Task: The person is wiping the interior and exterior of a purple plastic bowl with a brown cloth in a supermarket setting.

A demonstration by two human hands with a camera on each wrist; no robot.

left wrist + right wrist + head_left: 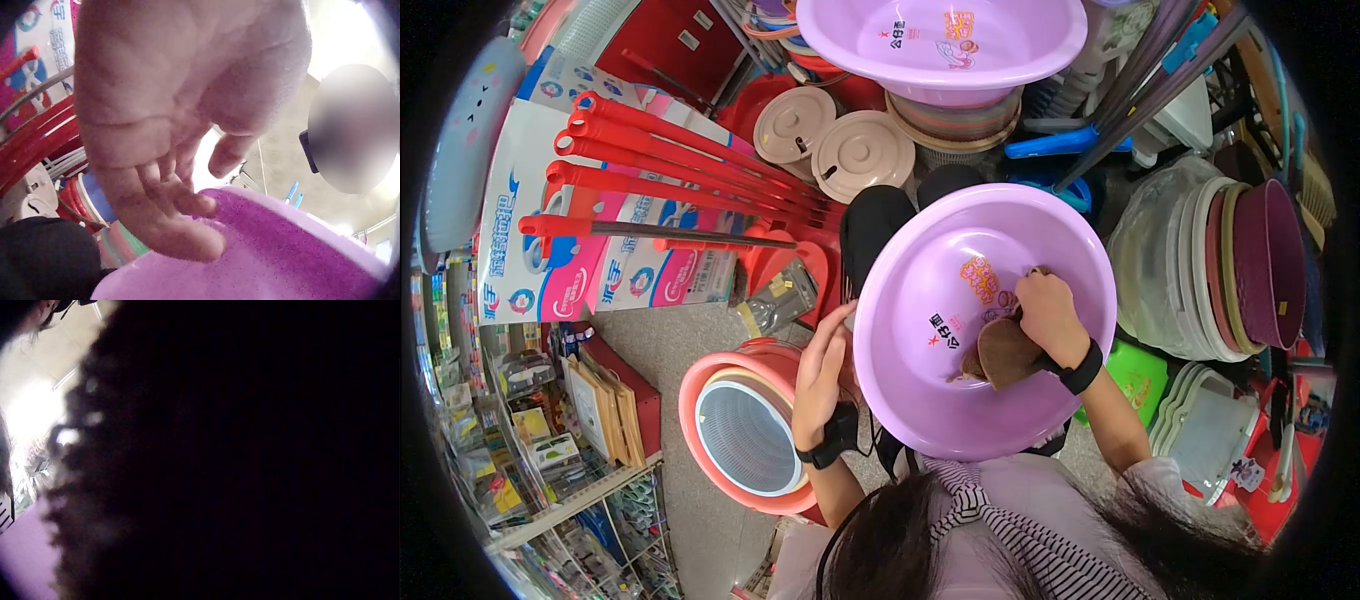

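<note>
A large purple basin (900, 300) with printed characters inside rests in front of the person's body. Inside it, my right hand (1052, 315) grips a brown cloth (1008, 355), part of which hangs down toward the basin's wall. That cloth's dark, fuzzy edge (69, 531) fills most of the right wrist view and hides the right fingers there. At the basin's left rim is my left hand (822, 375), its fingers extended along the outer side. From the left wrist, the palm of the left hand (162, 125) shows, fingers loosely bent beside the purple basin (262, 250).
Red-handled poles (670, 150) lean at the left by printed boxes (550, 240). Nested baskets (745, 435) stand on the floor at lower left. Another purple basin (850, 40) sits ahead, past lidded beige buckets (863, 155). Stacked tubs (1270, 265) are at the right.
</note>
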